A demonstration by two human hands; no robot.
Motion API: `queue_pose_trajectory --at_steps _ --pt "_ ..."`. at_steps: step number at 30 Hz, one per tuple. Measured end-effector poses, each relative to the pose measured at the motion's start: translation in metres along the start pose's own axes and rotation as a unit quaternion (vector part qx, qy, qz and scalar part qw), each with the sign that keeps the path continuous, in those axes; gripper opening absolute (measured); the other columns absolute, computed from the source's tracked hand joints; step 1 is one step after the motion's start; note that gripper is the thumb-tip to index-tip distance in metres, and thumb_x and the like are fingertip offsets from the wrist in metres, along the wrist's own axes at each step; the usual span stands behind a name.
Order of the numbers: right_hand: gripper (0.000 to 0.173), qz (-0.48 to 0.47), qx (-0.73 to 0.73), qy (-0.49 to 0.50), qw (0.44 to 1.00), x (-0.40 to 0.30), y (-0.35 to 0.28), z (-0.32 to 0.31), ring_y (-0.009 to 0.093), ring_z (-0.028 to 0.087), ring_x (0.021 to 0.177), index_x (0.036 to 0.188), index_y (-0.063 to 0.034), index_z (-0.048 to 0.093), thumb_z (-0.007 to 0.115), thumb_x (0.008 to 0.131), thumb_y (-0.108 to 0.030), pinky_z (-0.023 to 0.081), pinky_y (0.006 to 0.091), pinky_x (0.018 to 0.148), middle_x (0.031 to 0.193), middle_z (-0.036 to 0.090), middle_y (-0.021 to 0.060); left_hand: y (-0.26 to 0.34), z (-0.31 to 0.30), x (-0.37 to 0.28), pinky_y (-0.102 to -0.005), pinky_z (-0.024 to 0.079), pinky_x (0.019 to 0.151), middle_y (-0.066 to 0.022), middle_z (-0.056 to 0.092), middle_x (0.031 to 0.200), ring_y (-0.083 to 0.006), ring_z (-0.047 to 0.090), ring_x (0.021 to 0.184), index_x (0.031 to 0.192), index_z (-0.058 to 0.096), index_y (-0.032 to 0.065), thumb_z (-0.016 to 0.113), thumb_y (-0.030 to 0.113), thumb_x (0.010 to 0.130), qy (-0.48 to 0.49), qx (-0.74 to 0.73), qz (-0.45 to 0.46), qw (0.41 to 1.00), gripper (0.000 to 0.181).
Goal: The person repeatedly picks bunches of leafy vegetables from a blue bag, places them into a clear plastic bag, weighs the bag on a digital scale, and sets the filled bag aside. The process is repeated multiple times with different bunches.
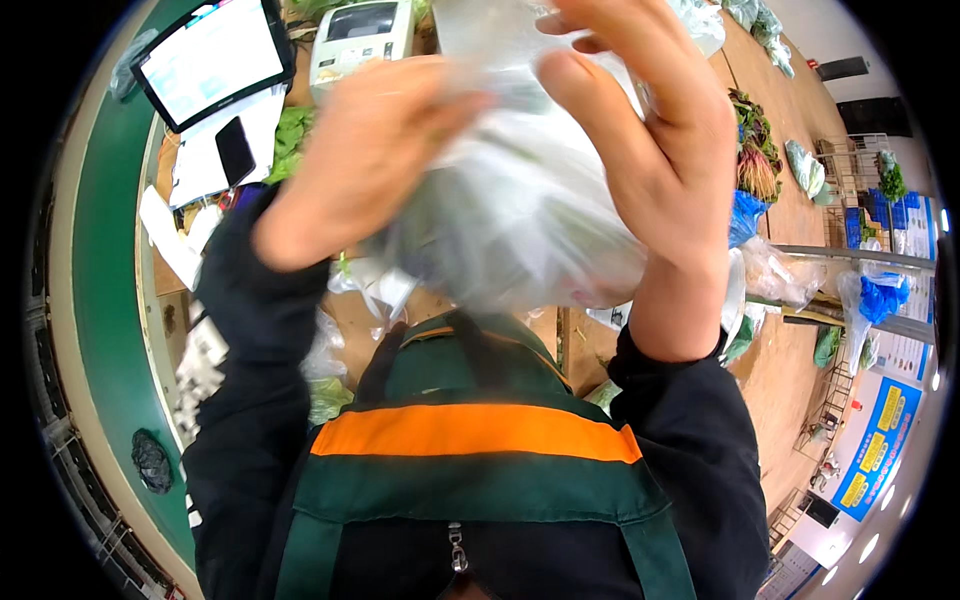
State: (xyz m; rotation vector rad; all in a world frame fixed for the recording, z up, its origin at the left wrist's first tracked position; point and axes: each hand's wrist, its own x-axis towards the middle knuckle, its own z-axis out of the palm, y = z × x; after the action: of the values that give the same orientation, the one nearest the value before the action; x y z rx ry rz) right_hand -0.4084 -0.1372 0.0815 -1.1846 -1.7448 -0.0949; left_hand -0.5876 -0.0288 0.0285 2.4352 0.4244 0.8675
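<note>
A clear plastic bag (517,225) with blurred greenish contents, partly whitish through the film, hangs in front of my chest. Its upper part lies between my hands. My left hand (375,142), blurred by motion, is at the bag's upper left, fingers bent toward it; whether they grip the film cannot be told. On the bag's upper right is my right hand (652,127), its thumb and forefinger spread apart, the other fingers partly cut off by the top edge. Behind the bag's top is a pale, blurred surface.
A monitor (214,60), a black phone (235,151) on papers and a label printer (360,37) stand at the upper left. Leafy greens (292,142) lie beside them. Red-stemmed greens (757,161) and a blue plastic bag (746,214) are at the right. A black bundle (151,460) lies on the green surface.
</note>
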Motion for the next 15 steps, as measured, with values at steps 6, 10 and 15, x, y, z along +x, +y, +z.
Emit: queue_pose_trajectory --at_steps 6,10,15 --pt "0.028 0.486 0.078 0.071 0.867 -0.174 0.038 0.047 0.011 0.056 0.064 0.087 -0.0015 0.067 0.053 0.101 -0.021 0.044 0.0256 0.061 0.074 0.065 0.0048 -0.094 -0.249 -0.239 -0.0325 0.041 0.105 -0.0149 0.059 0.131 -0.0218 0.056 0.121 0.132 0.057 -0.0018 0.051 0.019 0.102 0.219 0.000 -0.470 0.855 0.037" --pt "0.049 0.763 -0.090 -0.147 0.623 -0.418 0.130 0.124 0.026 0.070 0.089 0.107 0.0025 0.065 0.064 0.089 -0.043 0.054 0.0376 0.078 0.098 0.071 0.0187 -0.195 -0.414 -0.392 -0.0351 0.041 0.104 -0.0187 0.056 0.134 -0.0294 0.054 0.123 0.132 0.056 -0.0037 0.045 0.025 0.103 0.050 0.382 -0.446 0.808 0.042" --pt "0.047 0.721 -0.262 -0.110 0.631 -0.462 0.158 0.192 0.039 0.066 0.103 0.104 -0.0014 0.068 0.071 0.084 -0.043 0.052 0.0470 0.089 0.108 0.069 0.0207 -0.267 -0.515 -0.519 -0.0407 0.047 0.092 -0.0262 0.064 0.120 -0.0369 0.062 0.108 0.127 0.059 -0.0051 0.050 0.042 0.102 0.025 0.462 -0.608 0.645 0.054"
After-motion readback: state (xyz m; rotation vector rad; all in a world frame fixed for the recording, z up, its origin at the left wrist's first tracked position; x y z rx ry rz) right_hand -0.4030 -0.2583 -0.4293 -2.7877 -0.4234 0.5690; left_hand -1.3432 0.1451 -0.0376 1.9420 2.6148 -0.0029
